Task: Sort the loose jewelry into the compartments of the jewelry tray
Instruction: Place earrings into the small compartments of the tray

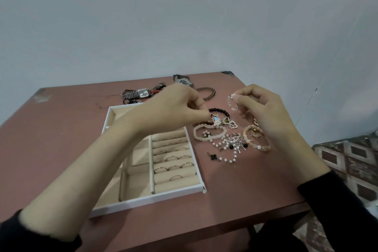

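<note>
Loose jewelry pile [231,142] (pearl strands, bead bracelets, heart charms, all tangled) lies just below both sets of fingertips, on a reddish-brown table [61,139]. Right hand [261,110]: thumb and forefinger pinch a thin silver link chain [232,103], which hangs from the tips above the pile; other fingers curled. Left hand [173,106]: fingers curled, tips pinching a gold-and-white charm bracelet [216,121] at the pile's far edge, beside a black bead bracelet [219,111]. White-rimmed beige velvet jewelry tray [180,191] sits under the left wrist, thin metal rings [176,168] in its roll slots. Beyond the left knuckles: square-faced silver watch [143,92], brown braided bracelet [208,93].
</note>
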`<action>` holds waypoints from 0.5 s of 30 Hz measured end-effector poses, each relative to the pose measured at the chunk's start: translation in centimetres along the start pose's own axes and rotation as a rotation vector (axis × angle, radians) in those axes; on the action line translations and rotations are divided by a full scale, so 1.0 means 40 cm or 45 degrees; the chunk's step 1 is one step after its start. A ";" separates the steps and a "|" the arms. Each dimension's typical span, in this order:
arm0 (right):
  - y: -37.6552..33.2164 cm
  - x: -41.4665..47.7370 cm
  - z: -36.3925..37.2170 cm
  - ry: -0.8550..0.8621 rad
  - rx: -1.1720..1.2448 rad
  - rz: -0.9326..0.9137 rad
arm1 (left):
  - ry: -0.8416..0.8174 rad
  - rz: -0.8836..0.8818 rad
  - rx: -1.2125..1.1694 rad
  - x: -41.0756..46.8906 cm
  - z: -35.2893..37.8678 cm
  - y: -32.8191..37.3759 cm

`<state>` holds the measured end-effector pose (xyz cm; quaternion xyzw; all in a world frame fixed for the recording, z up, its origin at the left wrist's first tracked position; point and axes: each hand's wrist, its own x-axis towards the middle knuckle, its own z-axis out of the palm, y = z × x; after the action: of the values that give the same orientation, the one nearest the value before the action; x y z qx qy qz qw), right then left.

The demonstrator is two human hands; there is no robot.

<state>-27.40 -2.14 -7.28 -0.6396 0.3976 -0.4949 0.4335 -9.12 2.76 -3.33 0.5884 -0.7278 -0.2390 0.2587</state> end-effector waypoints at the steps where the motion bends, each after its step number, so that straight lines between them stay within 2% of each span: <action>1: -0.003 0.001 0.007 -0.012 -0.001 -0.008 | 0.025 -0.009 -0.079 -0.007 -0.016 -0.008; 4: -0.014 0.008 0.038 -0.058 -0.006 -0.039 | 0.081 -0.060 -0.235 -0.035 -0.065 -0.048; 8: -0.028 0.016 0.096 -0.163 -0.061 -0.064 | 0.214 -0.169 -0.227 -0.083 -0.122 -0.116; 11: -0.041 0.023 0.153 -0.210 -0.146 -0.126 | 0.272 -0.203 -0.041 -0.106 -0.136 -0.166; 15: -0.049 0.040 0.217 -0.242 -0.212 -0.190 | 0.214 -0.138 0.165 -0.115 -0.122 -0.201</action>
<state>-18.46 -1.66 -6.12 -0.7450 0.3458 -0.4283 0.3769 0.80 5.51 -5.35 0.6604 -0.6845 -0.1550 0.2670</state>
